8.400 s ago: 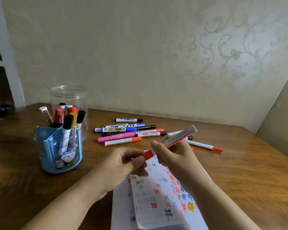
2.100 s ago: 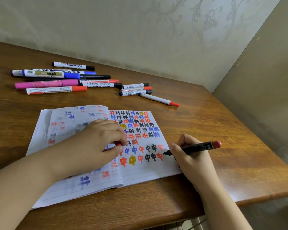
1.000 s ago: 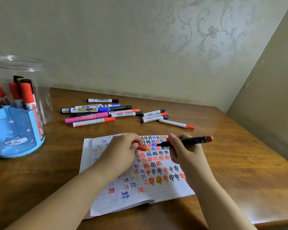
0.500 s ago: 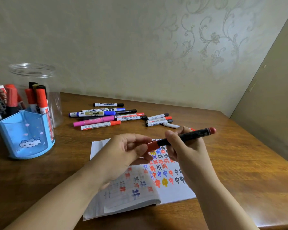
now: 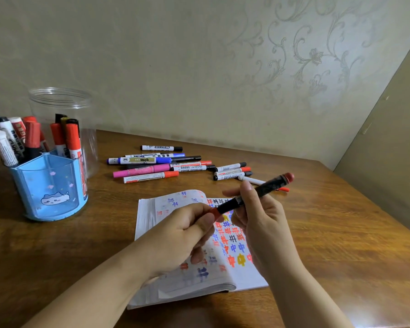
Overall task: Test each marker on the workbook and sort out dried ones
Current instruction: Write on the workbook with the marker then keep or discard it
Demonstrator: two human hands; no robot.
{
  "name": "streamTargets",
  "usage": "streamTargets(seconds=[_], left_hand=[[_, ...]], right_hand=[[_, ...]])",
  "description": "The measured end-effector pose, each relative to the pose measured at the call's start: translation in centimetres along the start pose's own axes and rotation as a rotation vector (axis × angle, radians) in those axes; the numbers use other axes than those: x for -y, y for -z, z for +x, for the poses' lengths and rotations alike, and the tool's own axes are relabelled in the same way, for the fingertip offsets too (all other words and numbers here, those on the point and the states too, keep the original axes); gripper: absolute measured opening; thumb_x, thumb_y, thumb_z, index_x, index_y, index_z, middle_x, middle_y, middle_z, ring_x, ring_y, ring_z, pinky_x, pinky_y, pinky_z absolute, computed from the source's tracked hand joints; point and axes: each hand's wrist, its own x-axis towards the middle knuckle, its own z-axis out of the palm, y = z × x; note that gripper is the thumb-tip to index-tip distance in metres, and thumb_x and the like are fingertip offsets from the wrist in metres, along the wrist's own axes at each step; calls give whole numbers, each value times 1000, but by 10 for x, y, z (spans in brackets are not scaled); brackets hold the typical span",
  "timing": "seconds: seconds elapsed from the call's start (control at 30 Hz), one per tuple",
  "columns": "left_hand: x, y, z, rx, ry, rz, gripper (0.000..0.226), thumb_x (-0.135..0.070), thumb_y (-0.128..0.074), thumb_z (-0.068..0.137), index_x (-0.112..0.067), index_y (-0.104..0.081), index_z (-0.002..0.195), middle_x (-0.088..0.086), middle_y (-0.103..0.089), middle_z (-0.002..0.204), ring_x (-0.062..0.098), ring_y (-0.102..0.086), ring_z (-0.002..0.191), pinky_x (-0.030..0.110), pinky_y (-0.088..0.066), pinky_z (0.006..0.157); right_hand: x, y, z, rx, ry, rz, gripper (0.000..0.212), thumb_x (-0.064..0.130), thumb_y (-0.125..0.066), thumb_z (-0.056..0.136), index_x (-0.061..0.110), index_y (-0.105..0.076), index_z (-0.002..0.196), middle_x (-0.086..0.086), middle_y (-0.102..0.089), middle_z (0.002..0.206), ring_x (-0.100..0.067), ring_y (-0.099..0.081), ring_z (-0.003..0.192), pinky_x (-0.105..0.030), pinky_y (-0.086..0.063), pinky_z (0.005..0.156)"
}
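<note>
My right hand [image 5: 258,223] holds a black marker with a red end [image 5: 265,189] slanted above the open workbook [image 5: 199,275]. My left hand [image 5: 182,235] pinches the red cap [image 5: 215,213] at the marker's lower end; the cap sits on the tip. The workbook page is covered with coloured test marks. Several markers [image 5: 152,165] lie in a loose row on the table behind the workbook.
A blue pen holder [image 5: 50,188] with several upright markers stands at the left, with a clear plastic jar [image 5: 62,107] behind it. The wooden table [image 5: 329,233] ends at the wall behind and at an edge on the right.
The right hand lifted the marker off the page where it was writing. The left hand left the workbook and brought the red cap onto the marker's tip.
</note>
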Motion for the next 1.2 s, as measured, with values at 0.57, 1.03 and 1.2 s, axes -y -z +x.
streamTargets(seconds=[0.57,1.03,1.2], left_hand=[[4,3,-7,-108,-144,410,17,-38,-37,94,-37,-54,90,-36,-54,60,-16,-52,64,10,-40,58],[23,75,-92,-472,14,583,11,-39,-44,94,-40,-54,91,-21,-58,71,-5,-56,72,13,-39,62],[42,128,-208,-771,86,591,23,-44,-39,93,-38,-59,102,-28,-60,89,-10,-54,89,8,-39,71]], right_hand=[[-18,-5,0,150,-19,-118,25,48,-64,71,28,-58,58,5,-48,47,-10,-42,47,-28,-35,55],[-9,-84,-4,428,-12,-203,22,28,-50,94,11,-63,88,1,-66,61,-9,-54,52,-20,-45,53],[-17,-183,-54,660,19,-87,20,26,-51,94,11,-62,86,-4,-67,65,-12,-56,55,-25,-48,57]])
